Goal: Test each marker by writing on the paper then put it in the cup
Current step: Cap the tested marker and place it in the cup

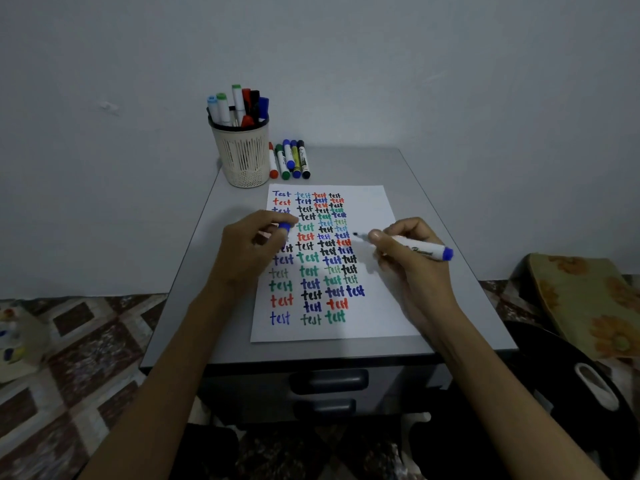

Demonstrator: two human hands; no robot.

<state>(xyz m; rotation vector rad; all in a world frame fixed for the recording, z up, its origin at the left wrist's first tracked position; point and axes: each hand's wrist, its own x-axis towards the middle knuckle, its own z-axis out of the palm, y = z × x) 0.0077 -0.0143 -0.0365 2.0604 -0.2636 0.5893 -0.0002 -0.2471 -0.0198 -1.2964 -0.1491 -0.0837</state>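
I see the uncapped marker (422,249) lying nearly crosswise over the paper (374,209), its tip pointing left and its blue tail right. My right hand (408,265) grips its barrel. My left hand (247,252) pinches the blue cap (284,226). The cup (242,157) stands at the far end of the surface (363,168).
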